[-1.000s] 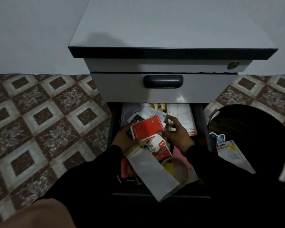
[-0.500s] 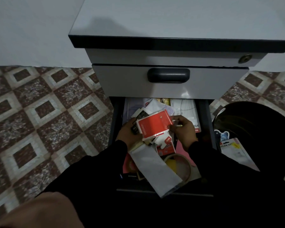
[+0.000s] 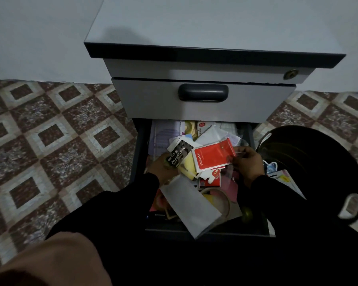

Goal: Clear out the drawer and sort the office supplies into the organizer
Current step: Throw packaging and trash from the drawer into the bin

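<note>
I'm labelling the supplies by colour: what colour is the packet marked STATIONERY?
Red with a white border, the STATIONERY packet shows best in the head view.

Dim room, patterned tile floor (image 3: 56, 141), pale wall (image 3: 39, 38)

The red packet (image 3: 213, 156) I held read "STATIONERY"; the black battery card (image 3: 177, 155) read "eco good ALKALINE". Print on other items was illegible.

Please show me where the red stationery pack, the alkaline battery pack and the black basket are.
red stationery pack (image 3: 213, 156), head view, middle of red face
alkaline battery pack (image 3: 177, 155), head view, printed black label
black basket (image 3: 322, 162), head view, inner wall
</note>
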